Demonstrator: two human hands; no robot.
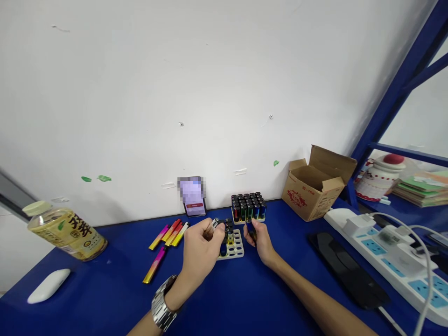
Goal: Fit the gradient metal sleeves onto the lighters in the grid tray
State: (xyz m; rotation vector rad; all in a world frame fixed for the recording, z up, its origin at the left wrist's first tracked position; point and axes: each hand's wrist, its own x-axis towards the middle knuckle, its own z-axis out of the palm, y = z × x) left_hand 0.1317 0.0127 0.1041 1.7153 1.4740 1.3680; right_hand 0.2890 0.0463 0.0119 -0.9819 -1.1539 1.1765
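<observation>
- While the blue table [245, 298] is seen from above, the left hand [201, 249] is closed around a small dark lighter [219, 224]. The lighter is pinched between thumb and fingertips and held just over the left rear edge of the white tray [235, 247].
- A few lighters are stood upright in the rear slots of the white tray, just beside the gripped one, and open holes are visible in its front rows.
- The right hand [261, 240] is clamped on a second dark lighter [251, 232]. It is held upright at the fingertips, between the white tray and the full rack [248, 207] behind it.
- The full rack is packed with upright black-capped lighters and is set against the wall, just beyond both hands.
- A metal wristwatch [164, 305] is worn on the left wrist.
- Several slim pink-to-yellow lighters [171, 232] are laid side by side to the left of the left hand, and one more [155, 265] is laid apart, nearer the viewer.
- A phone [194, 198] is propped against the wall behind them.
- A tea bottle [66, 228] is laid on its side at the far left, with a white mouse [49, 284] near it.
- An open cardboard box [317, 186] is placed right of the full rack, and a white power strip [385, 261] is laid further right.
</observation>
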